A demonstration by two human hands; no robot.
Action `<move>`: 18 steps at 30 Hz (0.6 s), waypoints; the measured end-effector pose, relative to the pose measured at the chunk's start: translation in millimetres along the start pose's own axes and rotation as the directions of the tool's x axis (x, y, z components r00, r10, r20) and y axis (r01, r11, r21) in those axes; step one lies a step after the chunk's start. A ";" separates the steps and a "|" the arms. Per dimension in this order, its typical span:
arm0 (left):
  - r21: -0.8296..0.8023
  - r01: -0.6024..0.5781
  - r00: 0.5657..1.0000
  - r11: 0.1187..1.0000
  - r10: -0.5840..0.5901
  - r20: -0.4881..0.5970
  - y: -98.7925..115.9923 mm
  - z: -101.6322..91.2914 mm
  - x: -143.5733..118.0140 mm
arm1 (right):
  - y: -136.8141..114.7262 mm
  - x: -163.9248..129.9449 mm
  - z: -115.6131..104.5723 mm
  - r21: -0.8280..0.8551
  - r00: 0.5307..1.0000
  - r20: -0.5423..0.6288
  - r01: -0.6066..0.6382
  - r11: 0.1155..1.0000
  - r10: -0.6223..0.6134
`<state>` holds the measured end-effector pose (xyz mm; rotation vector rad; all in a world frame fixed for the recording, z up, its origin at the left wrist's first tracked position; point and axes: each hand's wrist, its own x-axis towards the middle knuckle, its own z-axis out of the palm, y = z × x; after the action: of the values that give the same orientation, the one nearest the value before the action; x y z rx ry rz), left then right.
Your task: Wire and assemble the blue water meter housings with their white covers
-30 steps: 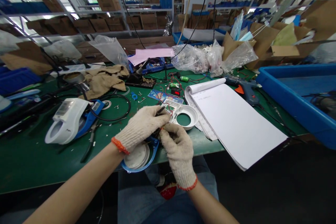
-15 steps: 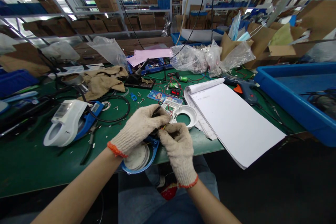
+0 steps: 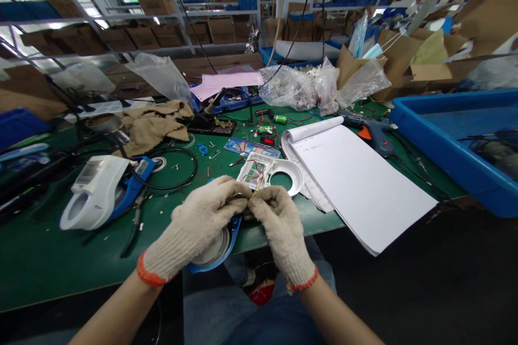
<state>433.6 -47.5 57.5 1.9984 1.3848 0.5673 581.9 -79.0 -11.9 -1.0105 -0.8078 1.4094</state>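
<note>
Both of my hands wear knitted white gloves with orange cuffs. My left hand (image 3: 194,229) and my right hand (image 3: 281,226) meet fingertip to fingertip at the green table's (image 3: 48,259) front edge, pinching thin wires (image 3: 256,186) that run up to a white housing with a round hole (image 3: 275,171). Under my left hand lies a blue-rimmed round part (image 3: 216,248), half over the table edge. What exactly sits between the fingertips is hidden.
A white and blue device (image 3: 97,191) lies at the left beside pliers (image 3: 133,226) and a black cable loop (image 3: 172,164). An open white notepad (image 3: 356,178) and a blue glue gun (image 3: 374,135) are at the right, with a blue bin (image 3: 449,140) beyond.
My hands have drawn back toward me from the white housing. The dark tool seen in my left hand earlier no longer shows. The fingertips now meet over the blue-rimmed part.
</note>
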 end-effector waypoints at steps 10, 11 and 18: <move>0.076 0.013 1.000 0.997 -0.014 0.008 -10.9 3.5 -4.3 | -16.6 11.5 1.6 0.031 0.985 0.071 -0.162 0.986 0.159; 0.075 0.010 1.000 0.997 -0.011 0.007 -12.5 3.3 -5.0 | -17.2 12.6 1.5 0.039 0.981 0.085 -0.180 0.983 0.176; 0.076 0.008 1.000 0.997 -0.007 -0.002 -17.9 2.3 -7.2 | -20.2 15.5 -1.9 0.036 0.964 0.136 -0.236 0.971 0.229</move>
<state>420.7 -50.5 43.3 2.0524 1.4338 0.5198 592.2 -61.8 3.9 -1.0050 -0.7612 1.7045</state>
